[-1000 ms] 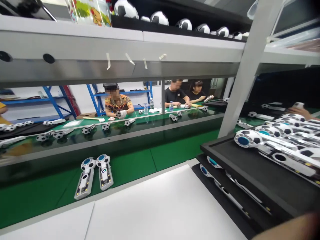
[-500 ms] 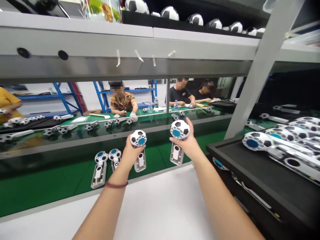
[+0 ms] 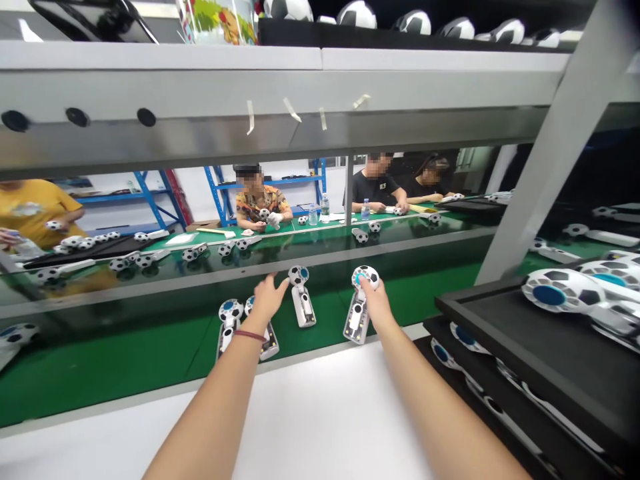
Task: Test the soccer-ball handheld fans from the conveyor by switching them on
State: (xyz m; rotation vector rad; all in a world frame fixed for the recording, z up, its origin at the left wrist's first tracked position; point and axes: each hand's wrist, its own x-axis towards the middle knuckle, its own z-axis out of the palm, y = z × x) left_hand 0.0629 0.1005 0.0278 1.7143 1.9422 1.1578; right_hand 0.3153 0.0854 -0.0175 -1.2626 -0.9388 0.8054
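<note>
My left hand (image 3: 267,297) hovers open, fingers spread, just left of a white hand-held fan with a football-patterned head (image 3: 301,303) that lies on the green belt (image 3: 125,360). My right hand (image 3: 376,301) grips the head of a second football fan (image 3: 358,312), whose handle end rests on the belt. Two more such fans lie to the left: one (image 3: 227,323) in full view, the other (image 3: 270,341) partly hidden behind my left wrist.
Stacked black trays (image 3: 500,320) with several football fans stand at the right. A grey metal shelf (image 3: 300,100) runs overhead with a slanted post (image 3: 545,167). Behind is a dark conveyor (image 3: 280,257) carrying fans; co-workers sit across it. The white tabletop (image 3: 325,413) lies in front.
Both hands went forward and down to the belt with a fan each. The left hand let its fan go onto the belt; the right fan now touches the belt.
</note>
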